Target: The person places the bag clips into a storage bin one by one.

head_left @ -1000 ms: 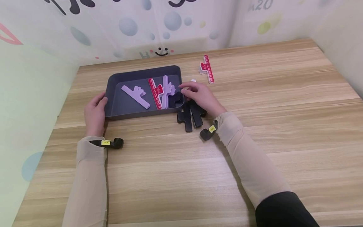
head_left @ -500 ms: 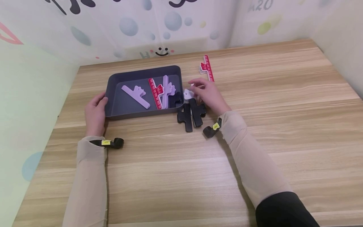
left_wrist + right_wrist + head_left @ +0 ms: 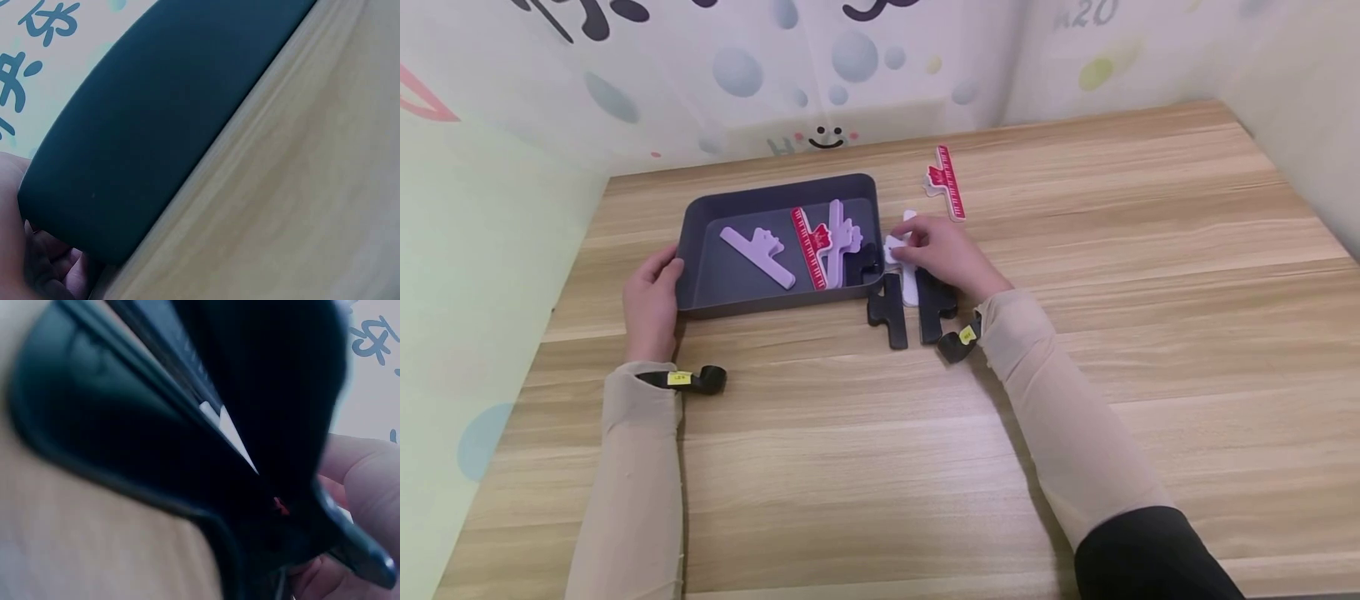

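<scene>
My left hand [image 3: 651, 307] grips the left end of a dark grey tray [image 3: 752, 302], its thumb over the rim; the tray's wall [image 3: 156, 125] fills much of the left wrist view. Beside the tray's right end, my right hand [image 3: 946, 252] pinches the handle of a white clip [image 3: 910, 287] lying on the table. Two black clips [image 3: 895, 312] lie on either side of it. The nearer black clip [image 3: 125, 425] hides most of the fingers in the right wrist view. Inside the tray are a purple clip [image 3: 756, 257], a red clip [image 3: 808, 247], another purple clip [image 3: 836, 250] and a black clip [image 3: 861, 265].
A red clip [image 3: 951, 183] with a keyboard pattern lies farther back, to the right of the tray. The wooden table [image 3: 820, 467] meets a patterned wall [image 3: 910, 92] behind and pale walls at both sides.
My right hand drew back from the tray's rim, then returned slightly left to the white clip. The right-hand black clip shifted right and straightened, uncovering the white one. My left hand stays put.
</scene>
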A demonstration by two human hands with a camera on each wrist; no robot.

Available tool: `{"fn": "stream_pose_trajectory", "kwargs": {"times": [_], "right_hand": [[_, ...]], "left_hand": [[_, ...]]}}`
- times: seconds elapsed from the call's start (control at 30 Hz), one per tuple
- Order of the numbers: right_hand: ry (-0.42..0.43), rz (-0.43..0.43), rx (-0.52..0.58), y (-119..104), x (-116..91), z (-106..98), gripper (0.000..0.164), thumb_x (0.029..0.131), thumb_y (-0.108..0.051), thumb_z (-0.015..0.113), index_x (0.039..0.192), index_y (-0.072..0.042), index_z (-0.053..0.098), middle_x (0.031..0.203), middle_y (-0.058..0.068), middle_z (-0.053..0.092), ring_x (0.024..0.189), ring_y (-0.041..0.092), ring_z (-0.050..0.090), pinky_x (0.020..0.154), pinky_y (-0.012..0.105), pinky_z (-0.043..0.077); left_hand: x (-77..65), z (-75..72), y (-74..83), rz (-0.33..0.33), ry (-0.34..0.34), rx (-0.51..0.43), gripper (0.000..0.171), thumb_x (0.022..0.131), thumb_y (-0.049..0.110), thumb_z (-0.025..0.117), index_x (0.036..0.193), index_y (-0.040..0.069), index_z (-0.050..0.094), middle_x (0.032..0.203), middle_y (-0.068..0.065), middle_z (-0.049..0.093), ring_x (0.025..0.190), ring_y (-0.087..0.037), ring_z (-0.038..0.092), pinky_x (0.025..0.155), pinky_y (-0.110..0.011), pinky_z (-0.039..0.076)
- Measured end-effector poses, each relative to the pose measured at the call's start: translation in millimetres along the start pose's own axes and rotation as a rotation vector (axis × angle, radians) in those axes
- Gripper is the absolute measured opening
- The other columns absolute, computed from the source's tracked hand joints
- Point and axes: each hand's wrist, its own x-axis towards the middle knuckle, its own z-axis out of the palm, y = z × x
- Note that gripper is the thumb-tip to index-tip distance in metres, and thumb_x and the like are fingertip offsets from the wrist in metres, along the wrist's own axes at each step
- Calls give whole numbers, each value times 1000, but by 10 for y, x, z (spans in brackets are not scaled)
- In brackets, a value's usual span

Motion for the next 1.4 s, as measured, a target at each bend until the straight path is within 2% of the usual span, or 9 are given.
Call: {"fn": "stream_pose_trajectory", "kwargs": {"times": [0.2, 0.3, 0.47, 0.6, 0.77, 0.93, 1.07, 1.23, 1.4], "right_hand": [[-16, 0, -19, 24, 10, -5, 34, 84, -28, 62, 116, -16, 59, 89, 2, 56, 80, 17, 49, 68, 28, 41], [-39, 22, -5, 29, 1, -26, 33, 84, -27, 62, 115, -16, 58, 89, 4, 55, 77, 19, 48, 64, 30, 42], [-95, 28, -18, 10, -13, -81, 34, 83, -27, 63, 115, -16, 58, 86, 5, 55, 73, 21, 47, 59, 31, 41], [-153, 14, -52, 3, -39, -143, 37, 83, -26, 63, 118, -16, 56, 89, 6, 55, 74, 21, 47, 61, 31, 42], [-194, 44, -60, 39, -79, -235, 38, 84, -26, 62, 121, -18, 53, 92, 6, 55, 75, 22, 48, 62, 31, 42], [-209, 62, -43, 52, -105, -297, 41, 84, -26, 62, 123, -20, 52, 95, 6, 56, 76, 23, 49, 64, 32, 42], [-207, 88, -13, 51, -140, -328, 45, 85, -23, 61, 127, -16, 46, 98, 9, 57, 78, 24, 53, 67, 33, 45], [-192, 115, -3, 100, -247, -380, 49, 87, -29, 57, 131, -17, 41, 100, 10, 56, 83, 23, 54, 70, 34, 47], [-175, 91, 54, 172, -376, -390, 49, 88, -34, 55, 132, -18, 41, 90, 11, 58, 75, 24, 55, 65, 35, 48]], "left_hand": [[2, -16, -14, -1, 0, -4, 36, 91, 30, 50, 126, 21, 53, 133, 6, 44, 122, -6, 34, 104, -24, 21], [1, -21, -23, -2, 2, -6, 36, 91, 30, 50, 126, 21, 53, 133, 6, 44, 122, -7, 34, 104, -25, 22], [5, -22, -25, 4, 9, -2, 36, 91, 30, 51, 125, 21, 53, 132, 6, 45, 121, -7, 35, 104, -24, 22], [6, -20, -23, 5, 15, 8, 36, 91, 30, 51, 125, 21, 54, 132, 6, 46, 121, -6, 35, 103, -24, 23], [2, -14, -23, 8, 15, -5, 36, 90, 29, 51, 125, 20, 54, 132, 5, 46, 120, -6, 35, 103, -24, 23], [0, 1, -17, 21, 18, -13, 35, 90, 29, 52, 124, 20, 55, 130, 4, 47, 118, -7, 37, 102, -24, 24], [-1, 13, -21, 24, 20, -5, 35, 90, 30, 52, 124, 19, 55, 130, 4, 48, 118, -8, 38, 102, -25, 25], [-5, 32, -18, 29, 20, -19, 34, 90, 27, 52, 123, 18, 55, 130, 4, 48, 118, -8, 38, 102, -24, 25], [-3, 19, -9, 16, 14, -19, 35, 90, 28, 52, 124, 19, 55, 130, 4, 47, 119, -7, 37, 102, -24, 24]]}}
